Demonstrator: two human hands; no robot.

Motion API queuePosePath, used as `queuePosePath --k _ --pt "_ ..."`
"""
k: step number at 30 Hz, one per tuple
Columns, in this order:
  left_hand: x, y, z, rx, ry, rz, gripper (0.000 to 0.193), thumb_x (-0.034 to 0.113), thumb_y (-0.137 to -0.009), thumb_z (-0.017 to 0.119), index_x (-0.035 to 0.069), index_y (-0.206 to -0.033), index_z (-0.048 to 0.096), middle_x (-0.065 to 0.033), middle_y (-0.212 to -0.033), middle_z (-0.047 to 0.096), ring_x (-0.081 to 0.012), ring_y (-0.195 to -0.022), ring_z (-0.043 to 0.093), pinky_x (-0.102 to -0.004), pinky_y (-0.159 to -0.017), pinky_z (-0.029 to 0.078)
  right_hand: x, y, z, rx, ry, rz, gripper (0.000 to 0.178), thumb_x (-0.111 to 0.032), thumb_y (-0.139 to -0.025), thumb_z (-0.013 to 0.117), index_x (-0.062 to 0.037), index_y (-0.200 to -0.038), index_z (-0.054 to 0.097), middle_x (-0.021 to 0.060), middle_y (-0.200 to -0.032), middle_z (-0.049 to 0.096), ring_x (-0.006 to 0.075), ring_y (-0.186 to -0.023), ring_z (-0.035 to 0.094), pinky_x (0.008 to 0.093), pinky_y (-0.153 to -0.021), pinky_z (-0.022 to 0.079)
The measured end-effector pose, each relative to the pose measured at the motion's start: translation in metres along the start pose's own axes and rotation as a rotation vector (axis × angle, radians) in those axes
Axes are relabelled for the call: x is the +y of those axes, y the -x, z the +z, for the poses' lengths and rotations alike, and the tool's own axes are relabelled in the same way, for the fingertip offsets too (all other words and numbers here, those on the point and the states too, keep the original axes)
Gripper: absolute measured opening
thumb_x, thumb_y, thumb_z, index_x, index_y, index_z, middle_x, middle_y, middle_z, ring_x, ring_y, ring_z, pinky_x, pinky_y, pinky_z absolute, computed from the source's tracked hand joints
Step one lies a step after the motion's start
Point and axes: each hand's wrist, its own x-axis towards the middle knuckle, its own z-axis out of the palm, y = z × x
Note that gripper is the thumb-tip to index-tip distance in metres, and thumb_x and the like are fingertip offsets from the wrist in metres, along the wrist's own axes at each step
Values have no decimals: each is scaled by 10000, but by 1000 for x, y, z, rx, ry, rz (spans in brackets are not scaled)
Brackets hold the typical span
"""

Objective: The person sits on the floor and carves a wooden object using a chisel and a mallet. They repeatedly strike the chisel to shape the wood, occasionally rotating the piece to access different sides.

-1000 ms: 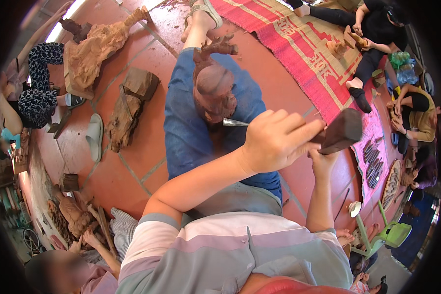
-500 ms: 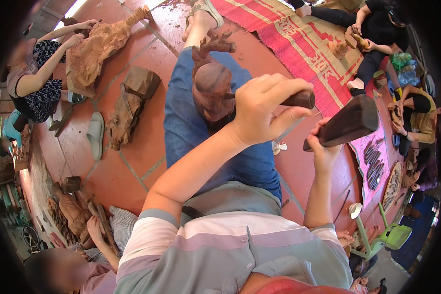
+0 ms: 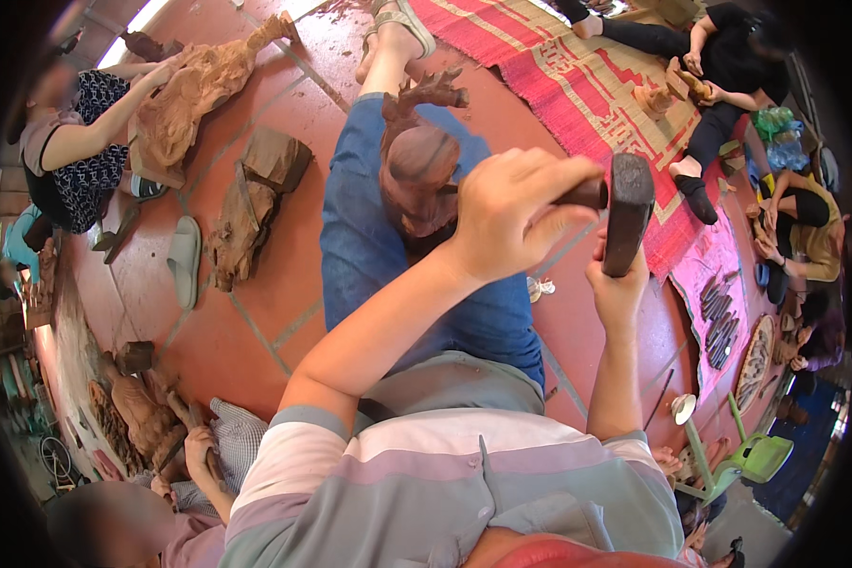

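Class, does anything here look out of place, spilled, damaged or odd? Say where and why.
One grey-green slipper lies alone on the tiled floor, left of the person's legs; no mate shows beside it. Dark scraps dot the floor near the sandalled foot, like spilled debris. The mallet in the right hand looks ordinary.

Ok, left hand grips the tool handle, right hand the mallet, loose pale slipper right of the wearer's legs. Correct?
No: the loose pale slipper lies left of the wearer's legs, per the head view. The left hand grips the tool handle, the right hand the mallet.
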Motion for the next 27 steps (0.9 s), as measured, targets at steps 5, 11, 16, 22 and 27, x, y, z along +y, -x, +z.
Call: queuePosePath --k 5,11,16,22,27 --pt "57 20 3 -48 -121 100 406 335 -700 744 196 -1078 703 28 -747 573 -144 -588 519 -273 -537 383 19 25 3 104 -355 32 235 43 -766 663 -14 -970 561 13 -839 572 83 -715 541 243 -636 460" --pt "44 5 1 -87 10 -12 436 276 -680 768 161 -1092 688 -3 -802 629 -185 -634 564 -301 -568 421 29 48 2 91 -233 74 309 109 -709 583 -27 -986 584 3 -822 568 65 -740 544 211 -666 456" --pt "16 8 -2 -161 3 123 430 247 -637 769 196 -1059 707 8 -788 618 -174 -628 560 -294 -561 426 27 50 5 47 -342 190 346 119 -697 585 -20 -1014 588 2 -832 576 62 -762 548 222 -685 464" --pt "7 38 -8 -225 -78 406 365 257 -703 737 293 -1064 694 52 -783 540 -118 -611 507 -254 -534 381 34 55 5 0 -329 159 362 123 -710 578 -21 -1042 564 5 -823 555 61 -701 530 208 -616 436" --pt "0 51 -15 -258 -32 465 352 284 -722 741 317 -1068 686 51 -748 503 -115 -588 474 -251 -521 361 30 58 6 -13 -328 172 386 137 -722 551 -28 -1069 516 21 -814 517 57 -617 506 183 -466 381"
